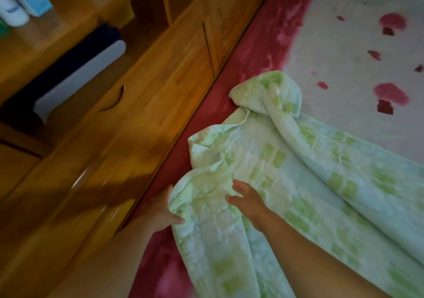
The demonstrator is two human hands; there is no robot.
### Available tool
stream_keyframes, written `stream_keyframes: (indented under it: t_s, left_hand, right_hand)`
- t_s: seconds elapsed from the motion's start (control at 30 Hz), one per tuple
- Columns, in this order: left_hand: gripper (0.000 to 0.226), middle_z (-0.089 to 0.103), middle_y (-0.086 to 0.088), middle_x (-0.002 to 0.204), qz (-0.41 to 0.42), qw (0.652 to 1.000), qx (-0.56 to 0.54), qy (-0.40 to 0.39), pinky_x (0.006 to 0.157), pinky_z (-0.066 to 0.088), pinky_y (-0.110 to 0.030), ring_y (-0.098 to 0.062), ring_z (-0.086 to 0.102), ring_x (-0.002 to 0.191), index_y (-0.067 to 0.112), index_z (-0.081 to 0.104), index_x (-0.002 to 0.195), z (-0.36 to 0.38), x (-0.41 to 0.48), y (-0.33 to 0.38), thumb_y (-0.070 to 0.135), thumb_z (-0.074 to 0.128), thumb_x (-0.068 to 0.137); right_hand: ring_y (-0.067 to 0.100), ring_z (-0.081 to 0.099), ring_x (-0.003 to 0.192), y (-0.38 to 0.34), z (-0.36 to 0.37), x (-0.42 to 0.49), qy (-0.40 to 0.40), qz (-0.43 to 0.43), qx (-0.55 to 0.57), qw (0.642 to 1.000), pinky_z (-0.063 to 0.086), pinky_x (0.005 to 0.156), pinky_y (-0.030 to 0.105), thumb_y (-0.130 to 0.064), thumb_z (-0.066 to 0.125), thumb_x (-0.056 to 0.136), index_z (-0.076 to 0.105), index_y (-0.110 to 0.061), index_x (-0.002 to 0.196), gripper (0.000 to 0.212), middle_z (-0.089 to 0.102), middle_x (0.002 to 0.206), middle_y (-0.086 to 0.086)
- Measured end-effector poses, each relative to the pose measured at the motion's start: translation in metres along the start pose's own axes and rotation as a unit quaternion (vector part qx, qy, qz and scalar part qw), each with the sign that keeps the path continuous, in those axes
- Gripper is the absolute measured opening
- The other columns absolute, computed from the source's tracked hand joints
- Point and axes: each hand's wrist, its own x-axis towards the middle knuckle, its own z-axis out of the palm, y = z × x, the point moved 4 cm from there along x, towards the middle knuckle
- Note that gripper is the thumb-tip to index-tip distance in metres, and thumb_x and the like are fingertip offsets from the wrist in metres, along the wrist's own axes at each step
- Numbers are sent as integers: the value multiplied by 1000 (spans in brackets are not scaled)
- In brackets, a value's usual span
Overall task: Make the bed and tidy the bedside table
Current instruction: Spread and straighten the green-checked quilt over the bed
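Gripping the edge of the green quilt in the left hand, right hand open on top, the person risks a one-sided pull leaving the far corner bunched.

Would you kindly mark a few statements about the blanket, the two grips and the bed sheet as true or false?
1. The green-and-white quilted blanket lies flat and smooth. False: it is rumpled, with a bunched corner at its far end.
2. The right-hand grip rests on the blanket with its fingers spread. True.
3. The left-hand grip holds a cabinet handle. False: it holds the blanket's edge, thumb on top, beside the glossy wooden cabinet.
4. The bed sheet is white with red flowers and a red border. True.
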Motion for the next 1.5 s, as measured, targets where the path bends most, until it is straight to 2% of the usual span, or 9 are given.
stream_keyframes:
  t_s: [0.17,0.33,0.53,0.7,0.9,1.07,1.27,1.4,1.5]
  left_hand:
    - [33,66,-2,99,23,987,5,156,77,48,-33,-22,61,89,16,67,93,17,-20,-9,44,70,76]
    - [19,66,-6,104,77,956,-176,220,94,44,-44,-30,55,112,10,63,77,31,-44,3,27,56,79]
    - [18,64,-5,104,173,930,-148,290,90,42,-33,-22,53,114,13,50,70,34,-74,3,26,52,82]
    - [15,48,4,67,211,916,-122,319,56,34,-30,-17,46,63,10,51,85,41,-101,3,22,53,94]
    - [34,66,-15,87,173,928,7,330,68,50,-43,-34,62,80,10,52,109,48,-119,-11,41,51,95]
    - [64,61,2,112,136,984,4,118,81,47,-29,-19,60,102,14,63,115,74,-125,-36,39,87,61]
    - [55,35,-5,146,161,937,288,112,104,35,-40,-28,34,132,15,64,122,81,-129,-64,35,77,72]
    - [66,48,-2,139,192,969,9,153,109,37,-41,-26,40,135,17,54,133,74,-147,-65,36,60,70]
    - [32,65,-6,106,61,915,-338,209,74,52,-32,-27,61,102,14,61,114,62,-160,-80,14,63,81]
  right_hand:
    - [19,51,121,99,0,-56,48,29,-222,973,44,98,29,-40,80,72,39,-18,139,81,42,136,3]
    - [21,37,124,180,31,-118,42,-5,-486,873,47,92,37,-79,60,57,18,-24,144,111,28,135,-1]
    - [34,59,97,239,70,-143,-1,-55,-554,831,50,57,51,-88,56,16,47,-8,134,143,60,120,14]
    - [34,6,145,237,77,-150,-8,-32,-613,789,39,98,51,-56,66,72,-15,-11,151,121,-5,158,15]
    - [35,0,145,242,79,-148,4,-19,-639,769,41,100,53,-41,65,81,-22,-10,148,114,-11,156,18]
    - [37,-9,146,250,80,-149,-13,3,-624,781,32,105,60,-51,71,76,-28,-11,145,127,-23,155,19]
    - [45,-13,143,271,70,-169,33,-45,-667,743,20,103,71,-43,74,74,-24,-13,147,126,-32,153,14]
    - [45,62,102,300,36,-180,57,-91,-633,767,53,55,54,-8,54,69,38,-23,138,72,55,126,17]
    - [36,61,77,273,-4,-179,121,-125,-647,743,48,40,36,-10,48,73,64,-27,111,44,51,109,13]
